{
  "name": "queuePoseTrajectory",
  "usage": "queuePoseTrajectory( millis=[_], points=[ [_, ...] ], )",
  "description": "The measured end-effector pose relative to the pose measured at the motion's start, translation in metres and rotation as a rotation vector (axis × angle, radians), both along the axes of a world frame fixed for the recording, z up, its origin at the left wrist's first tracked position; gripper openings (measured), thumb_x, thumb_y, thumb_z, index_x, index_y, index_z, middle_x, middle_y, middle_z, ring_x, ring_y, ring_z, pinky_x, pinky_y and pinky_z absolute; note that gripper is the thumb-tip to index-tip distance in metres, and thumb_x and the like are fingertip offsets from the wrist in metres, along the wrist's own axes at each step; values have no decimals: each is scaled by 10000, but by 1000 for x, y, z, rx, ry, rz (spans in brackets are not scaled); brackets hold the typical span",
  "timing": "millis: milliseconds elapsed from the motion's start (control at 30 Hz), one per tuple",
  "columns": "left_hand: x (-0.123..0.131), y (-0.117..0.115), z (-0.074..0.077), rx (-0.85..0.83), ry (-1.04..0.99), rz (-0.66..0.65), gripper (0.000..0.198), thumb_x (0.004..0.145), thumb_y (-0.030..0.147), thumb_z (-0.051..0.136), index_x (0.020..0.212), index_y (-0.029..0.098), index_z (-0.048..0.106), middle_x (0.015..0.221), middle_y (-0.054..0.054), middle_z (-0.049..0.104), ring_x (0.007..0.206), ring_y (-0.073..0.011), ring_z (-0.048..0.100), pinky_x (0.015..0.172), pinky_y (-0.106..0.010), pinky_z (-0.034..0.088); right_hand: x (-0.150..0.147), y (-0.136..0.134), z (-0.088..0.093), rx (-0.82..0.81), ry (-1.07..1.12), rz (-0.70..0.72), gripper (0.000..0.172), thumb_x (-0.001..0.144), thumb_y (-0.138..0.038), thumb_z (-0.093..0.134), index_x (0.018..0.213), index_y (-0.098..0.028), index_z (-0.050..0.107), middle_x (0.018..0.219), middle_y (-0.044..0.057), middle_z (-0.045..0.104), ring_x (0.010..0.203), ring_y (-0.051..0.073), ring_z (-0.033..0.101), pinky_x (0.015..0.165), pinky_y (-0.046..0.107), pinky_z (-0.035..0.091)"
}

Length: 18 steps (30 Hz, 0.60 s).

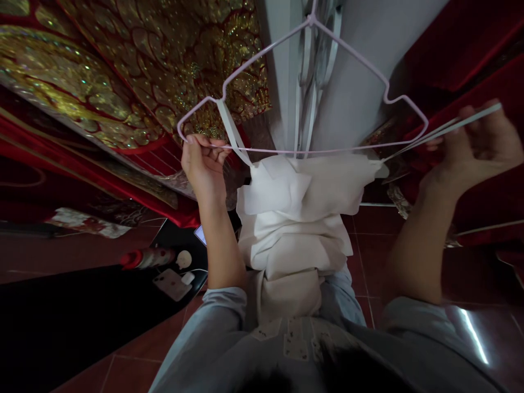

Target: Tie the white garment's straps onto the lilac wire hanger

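A pink clothes hanger [311, 150] hangs in front of me. My left hand [204, 158] pinches its lower left corner. One white strap [230, 128] of a white garment [301, 185] is looped over the hanger's left notch. The garment hangs below the bar in loose folds, down over my lap. On the right, my right hand [481, 139] grips the other strap [458, 124] and pulls it taut, out past the hanger's right end. That strap is not in the right notch.
Red and gold sequinned clothes [135, 60] hang at the left, and red cloth [483, 65] at the right. Behind the hanger is a grey-white wall [364, 33]. Low at the left, a black table [164, 245] carries a red-capped bottle [143, 257] and a phone [172, 285].
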<state>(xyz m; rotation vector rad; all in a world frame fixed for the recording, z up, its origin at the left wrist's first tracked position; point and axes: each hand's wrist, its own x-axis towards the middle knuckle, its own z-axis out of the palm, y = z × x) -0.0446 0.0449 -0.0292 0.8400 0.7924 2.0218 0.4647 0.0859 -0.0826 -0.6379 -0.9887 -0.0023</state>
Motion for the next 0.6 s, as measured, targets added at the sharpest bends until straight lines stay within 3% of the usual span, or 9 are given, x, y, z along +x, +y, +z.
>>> queuePoseTrajectory(
  millis=[67,133,300,400,467,533,600],
  points=[
    [-2,1,-1,-7,6,-10,468,1282,428,651,848,260,606,789,-15,754,729,-187,746,794,-319,630,1,3,-4,6,97,-76,407,770,-200,1047,1151,-257,917,1133,19,883,802,186,860,562,262,556],
    [-2,1,-1,-31,2,-12,476,1304,392,602,847,257,591,786,-11,747,729,-177,740,799,-313,625,-4,4,0,-7,94,-103,453,732,-277,1090,1144,-250,903,1126,26,878,819,196,859,569,274,552],
    [6,0,1,-66,-20,0,497,1331,392,513,859,245,565,779,-14,744,725,-180,742,797,-306,624,-43,-7,31,-16,-207,-116,730,608,-786,1112,1093,-277,913,1020,60,860,925,297,883,740,466,699],
    [8,-1,1,-85,-23,-13,497,1332,345,474,850,256,554,758,-21,748,711,-192,735,776,-307,626,-67,-25,55,-176,-434,-33,638,740,-740,1084,1194,-325,916,1111,69,871,1010,313,867,935,551,721],
    [7,-2,0,-77,-26,-33,513,1336,331,438,844,257,563,764,-28,755,713,-194,741,780,-313,632,-78,-36,72,-244,-584,-15,534,839,-682,1035,1248,-361,913,1148,65,869,1044,316,836,982,554,696],
    [6,-3,-2,-62,-17,-47,505,1322,402,518,844,254,588,793,-33,767,730,-194,756,798,-317,644,-83,-42,85,-197,-686,-60,502,901,-715,951,1260,-366,911,1114,63,844,1026,307,793,960,547,656],
    [4,-3,-5,-67,15,-46,487,1260,498,682,841,260,607,816,-34,775,755,-202,770,816,-322,654,-88,-47,94,-66,-699,-122,597,899,-807,887,1281,-348,895,1134,52,803,1033,279,758,918,521,606]
  ],
)
